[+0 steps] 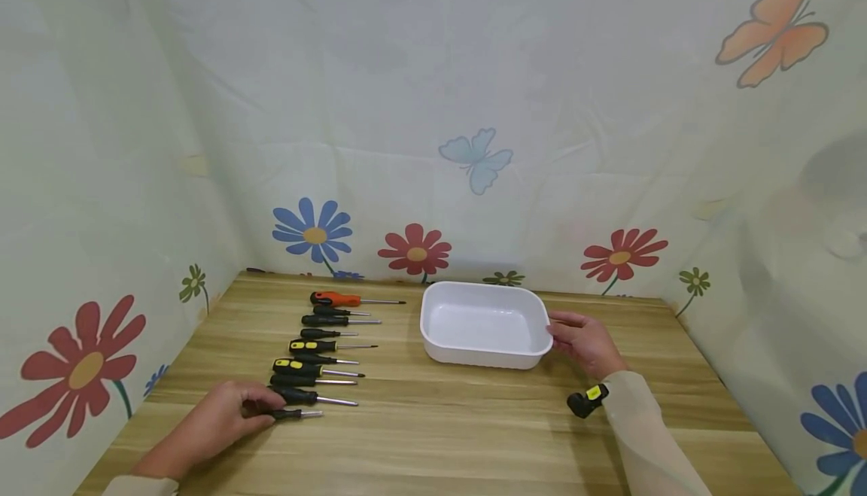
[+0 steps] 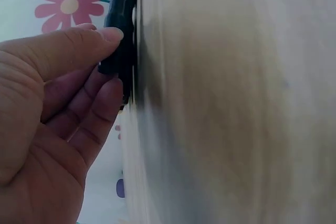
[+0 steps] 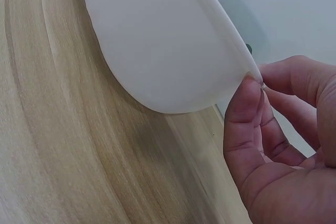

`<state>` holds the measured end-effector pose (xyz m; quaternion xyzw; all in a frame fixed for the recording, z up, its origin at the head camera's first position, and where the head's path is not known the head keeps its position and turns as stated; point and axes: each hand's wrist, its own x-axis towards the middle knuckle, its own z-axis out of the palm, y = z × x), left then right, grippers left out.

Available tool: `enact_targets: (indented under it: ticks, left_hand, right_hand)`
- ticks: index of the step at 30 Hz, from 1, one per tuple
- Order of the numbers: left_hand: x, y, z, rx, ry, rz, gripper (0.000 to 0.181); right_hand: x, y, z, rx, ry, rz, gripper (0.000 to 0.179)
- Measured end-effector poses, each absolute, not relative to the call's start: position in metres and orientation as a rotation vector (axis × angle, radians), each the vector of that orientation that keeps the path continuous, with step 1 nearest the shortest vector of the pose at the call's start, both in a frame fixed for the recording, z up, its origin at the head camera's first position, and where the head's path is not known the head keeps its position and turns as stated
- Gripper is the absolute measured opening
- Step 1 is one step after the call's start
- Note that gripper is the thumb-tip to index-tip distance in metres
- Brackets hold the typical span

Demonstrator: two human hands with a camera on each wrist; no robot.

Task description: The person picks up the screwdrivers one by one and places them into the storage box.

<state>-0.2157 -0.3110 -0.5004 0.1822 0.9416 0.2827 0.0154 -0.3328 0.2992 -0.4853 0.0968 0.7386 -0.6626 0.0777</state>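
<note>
My left hand [image 1: 220,419] is at the near end of a column of screwdrivers, pinching the black handle of the closest small screwdriver [image 1: 293,414] between thumb and fingers. In the left wrist view, the thumb lies across that black handle [image 2: 116,17], and other handles beyond it are mostly hidden. A larger black-handled screwdriver [image 1: 305,397] lies just behind it. On the right, my right hand [image 1: 588,344] pinches the right rim of a white plastic box [image 1: 484,357]. The right wrist view shows thumb and fingers on the edge of the box [image 3: 157,51].
Several more screwdrivers lie in the column with tips to the right, including yellow-and-black ones [image 1: 298,366] and an orange-and-black one [image 1: 339,299] at the back. A patterned curtain [image 1: 379,180] closes the wooden table [image 1: 420,436] at the back and sides.
</note>
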Motion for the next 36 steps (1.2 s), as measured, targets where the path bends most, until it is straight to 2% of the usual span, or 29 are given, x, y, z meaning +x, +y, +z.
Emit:
enact_targets:
  ticks: [9,18,36]
  left_hand:
    - [-0.221,-0.302,-0.491,0.513,2.892,1.033,0.022]
    - [-0.233,-0.29,-0.486,0.686,2.943,1.11,0.024]
    - [-0.267,-0.266,-0.486,0.589,2.802,1.482,0.02]
  right_hand:
    - [-0.333,0.298,-0.485,0.294,2.219,-1.984,0.051]
    - [-0.332,0.297,-0.485,0.308,2.228,-1.993,0.052]
    - [-0.328,0.295,-0.483,0.295,2.231,-1.998,0.049]
